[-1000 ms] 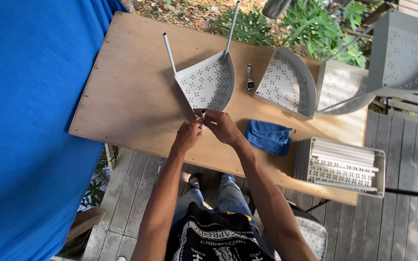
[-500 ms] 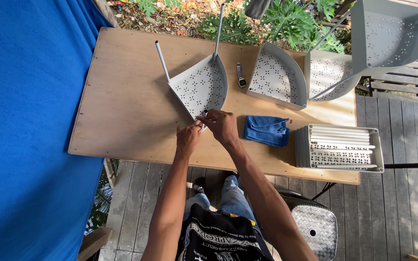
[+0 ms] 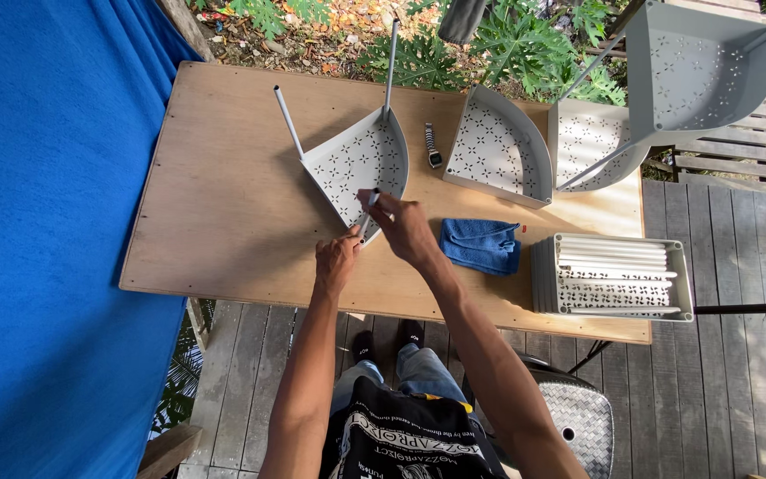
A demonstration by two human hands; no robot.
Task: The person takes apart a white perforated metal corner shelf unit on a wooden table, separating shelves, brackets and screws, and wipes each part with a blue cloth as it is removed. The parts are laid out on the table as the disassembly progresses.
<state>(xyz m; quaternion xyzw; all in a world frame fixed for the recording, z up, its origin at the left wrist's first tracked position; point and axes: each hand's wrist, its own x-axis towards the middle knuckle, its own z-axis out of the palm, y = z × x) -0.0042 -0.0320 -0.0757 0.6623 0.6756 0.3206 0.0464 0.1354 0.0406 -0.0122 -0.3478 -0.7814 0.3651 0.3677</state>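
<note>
A: Outdoors on a wooden deck, plants at the top of the frame, a blue tarp filling the left side. A plywood worktop [image 3: 223,177] sits mid-frame.

B: Where are the hands?

A: Both at the lower point of the grey quarter-round perforated shelf [image 3: 361,164], centre of the frame. The right hand [image 3: 405,229] has its grip closed round a short grey tube [image 3: 367,213]; the left hand [image 3: 337,262] is pinched shut at the tube's lower end, just below.

B: How does the tube run?

A: Tilted, from lower left up to the right, its top end meeting the shelf's corner. The shelf lies just above both grips, and the right hand is the nearer.

B: Around them?

A: A folded blue cloth [image 3: 480,246] just right of the right hand, and a wristwatch [image 3: 433,146] above it.
</note>
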